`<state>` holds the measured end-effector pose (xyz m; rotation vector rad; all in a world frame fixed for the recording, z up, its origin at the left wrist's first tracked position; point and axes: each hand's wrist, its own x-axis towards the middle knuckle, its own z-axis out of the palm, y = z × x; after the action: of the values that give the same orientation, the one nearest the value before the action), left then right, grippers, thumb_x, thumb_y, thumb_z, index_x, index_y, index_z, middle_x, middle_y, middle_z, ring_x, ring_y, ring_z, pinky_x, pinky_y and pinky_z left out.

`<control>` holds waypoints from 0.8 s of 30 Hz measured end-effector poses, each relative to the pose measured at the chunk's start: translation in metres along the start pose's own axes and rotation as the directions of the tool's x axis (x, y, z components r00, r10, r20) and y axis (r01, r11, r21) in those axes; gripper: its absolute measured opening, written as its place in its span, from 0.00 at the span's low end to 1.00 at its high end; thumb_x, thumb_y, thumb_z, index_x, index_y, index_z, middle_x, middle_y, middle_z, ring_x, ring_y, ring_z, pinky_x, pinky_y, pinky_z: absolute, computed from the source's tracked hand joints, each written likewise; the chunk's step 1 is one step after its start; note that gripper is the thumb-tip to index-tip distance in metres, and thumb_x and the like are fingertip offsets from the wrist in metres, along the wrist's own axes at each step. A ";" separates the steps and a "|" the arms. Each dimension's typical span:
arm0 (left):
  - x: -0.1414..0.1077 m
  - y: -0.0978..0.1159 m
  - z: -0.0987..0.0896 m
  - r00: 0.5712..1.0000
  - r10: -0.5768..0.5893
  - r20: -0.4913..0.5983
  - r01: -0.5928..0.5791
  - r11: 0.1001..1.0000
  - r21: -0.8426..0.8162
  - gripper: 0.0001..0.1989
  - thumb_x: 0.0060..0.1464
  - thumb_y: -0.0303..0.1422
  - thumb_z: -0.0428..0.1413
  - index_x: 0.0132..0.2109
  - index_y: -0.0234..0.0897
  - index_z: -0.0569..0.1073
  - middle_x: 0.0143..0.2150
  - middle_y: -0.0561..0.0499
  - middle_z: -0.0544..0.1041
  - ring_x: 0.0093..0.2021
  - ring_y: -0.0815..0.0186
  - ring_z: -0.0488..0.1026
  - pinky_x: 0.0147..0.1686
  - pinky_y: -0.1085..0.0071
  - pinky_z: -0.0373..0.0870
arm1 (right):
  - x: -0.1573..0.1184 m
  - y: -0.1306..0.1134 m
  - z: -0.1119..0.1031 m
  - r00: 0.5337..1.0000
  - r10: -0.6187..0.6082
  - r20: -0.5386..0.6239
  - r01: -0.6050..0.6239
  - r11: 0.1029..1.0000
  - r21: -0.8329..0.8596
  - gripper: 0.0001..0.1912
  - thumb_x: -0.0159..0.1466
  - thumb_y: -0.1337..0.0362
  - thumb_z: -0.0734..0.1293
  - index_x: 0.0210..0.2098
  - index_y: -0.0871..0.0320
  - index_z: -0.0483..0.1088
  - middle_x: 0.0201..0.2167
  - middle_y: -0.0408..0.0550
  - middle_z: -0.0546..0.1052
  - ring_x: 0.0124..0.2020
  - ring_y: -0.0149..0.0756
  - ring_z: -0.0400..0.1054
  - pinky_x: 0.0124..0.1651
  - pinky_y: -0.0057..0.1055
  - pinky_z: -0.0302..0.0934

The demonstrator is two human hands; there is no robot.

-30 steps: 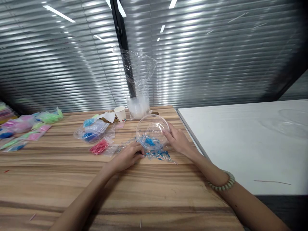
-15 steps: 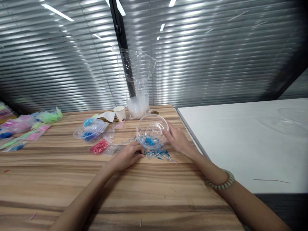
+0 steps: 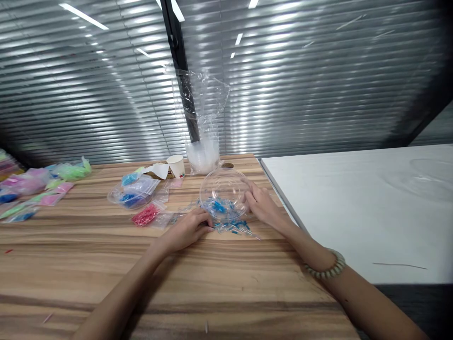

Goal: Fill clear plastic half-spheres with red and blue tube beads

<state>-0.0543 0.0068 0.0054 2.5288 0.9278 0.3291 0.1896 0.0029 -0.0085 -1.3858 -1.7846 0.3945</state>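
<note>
A clear plastic bowl (image 3: 226,182) is at the middle of the wooden table, its open side partly facing me. Blue pieces show in or through its lower part. My right hand (image 3: 262,205) grips its right rim. Around and below it lies a spread of small blue and clear tube-like pieces (image 3: 237,227). Beside the bowl's lower left edge is my left hand (image 3: 193,227), its fingers curled together at the pile. Whatever those fingertips pinch, if anything, is hidden.
Left of the pile lie a bag of red pieces (image 3: 146,215) and a clear container with blue pieces (image 3: 130,197). A paper cup (image 3: 176,166) and a bag of stacked clear plasticware (image 3: 203,156) stand behind. Colourful bags (image 3: 35,182) lie far left; a white table (image 3: 354,212) adjoins right.
The bowl's tilt has shifted slightly in my right hand, whose thumb has moved from the bowl's inside toward the rim. My left hand has stayed almost still.
</note>
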 end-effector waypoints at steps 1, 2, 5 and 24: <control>0.000 0.000 0.000 1.000 -0.007 -0.005 0.007 1.000 -0.004 0.05 0.58 0.32 0.51 0.36 0.37 0.70 0.40 0.49 0.71 0.42 0.64 0.68 0.43 0.69 0.64 | 0.000 0.000 0.000 1.000 -0.009 -0.004 0.009 1.000 0.010 0.25 0.63 0.69 0.51 0.58 0.56 0.61 0.28 0.45 0.76 0.26 0.37 0.68 0.34 0.32 0.61; 0.000 0.000 0.000 1.000 -0.011 -0.009 0.011 1.000 -0.008 0.05 0.57 0.31 0.51 0.36 0.37 0.71 0.40 0.49 0.71 0.41 0.64 0.68 0.43 0.69 0.64 | 0.000 -0.001 0.000 1.000 -0.016 -0.006 0.016 1.000 0.016 0.25 0.62 0.69 0.51 0.58 0.55 0.62 0.28 0.45 0.76 0.27 0.37 0.69 0.35 0.33 0.61; 0.000 -0.001 -0.001 1.000 -0.018 -0.006 0.018 1.000 -0.020 0.04 0.57 0.31 0.52 0.36 0.37 0.71 0.39 0.50 0.72 0.41 0.65 0.68 0.43 0.70 0.64 | 0.000 -0.002 -0.001 1.000 -0.020 -0.019 0.021 1.000 0.024 0.26 0.62 0.70 0.52 0.58 0.55 0.63 0.29 0.45 0.77 0.29 0.38 0.69 0.37 0.34 0.62; -0.006 -0.014 -0.023 0.998 -0.002 0.062 0.003 1.000 -0.017 0.06 0.51 0.25 0.54 0.32 0.36 0.75 0.35 0.49 0.74 0.38 0.66 0.70 0.40 0.71 0.65 | 0.002 0.001 -0.002 0.991 0.069 -0.119 -0.074 0.997 -0.035 0.25 0.61 0.68 0.51 0.54 0.59 0.66 0.26 0.47 0.76 0.28 0.41 0.68 0.36 0.35 0.61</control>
<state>-0.0749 0.0189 0.0188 2.5068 0.9010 0.2557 0.1914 0.0044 -0.0073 -1.4738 -1.6589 0.3106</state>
